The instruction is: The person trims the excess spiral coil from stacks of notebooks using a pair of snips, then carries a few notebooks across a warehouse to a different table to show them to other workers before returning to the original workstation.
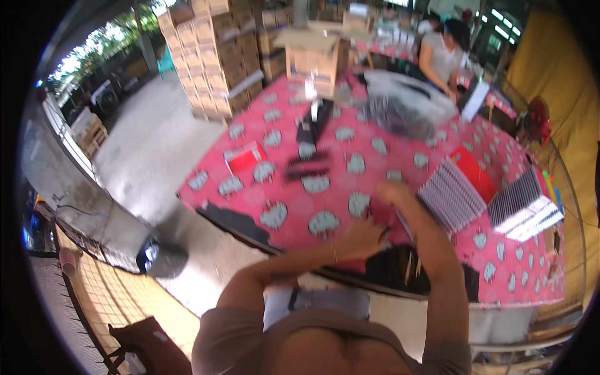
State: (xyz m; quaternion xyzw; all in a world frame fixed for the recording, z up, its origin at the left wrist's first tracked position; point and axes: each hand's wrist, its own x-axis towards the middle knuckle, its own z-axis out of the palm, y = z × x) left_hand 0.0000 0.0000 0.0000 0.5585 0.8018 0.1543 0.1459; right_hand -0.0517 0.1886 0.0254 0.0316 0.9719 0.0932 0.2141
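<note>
My left hand (367, 239) is over the near edge of the table, its fingers smeared by motion. Farther in and slightly to the right, my right hand (392, 192) reaches across the pink cloth, also blurred. A thin pale edge shows beside my right forearm, but I cannot make out what it is or whether a hand touches it. Right of that forearm stands a row of stacked thin items with black-and-white edges (451, 195), with a red flat box (473, 177) against it. A second striped row (525, 203) stands farther right.
The table has a pink patterned cloth (325, 222). On it lie a red-and-white box (245, 157), small dark pieces (307, 165), a black packet (314, 122) and a clear plastic bag (409, 103). Stacked cartons (215, 59) and an open carton (315, 59) stand behind. Another person (440, 56) works far right.
</note>
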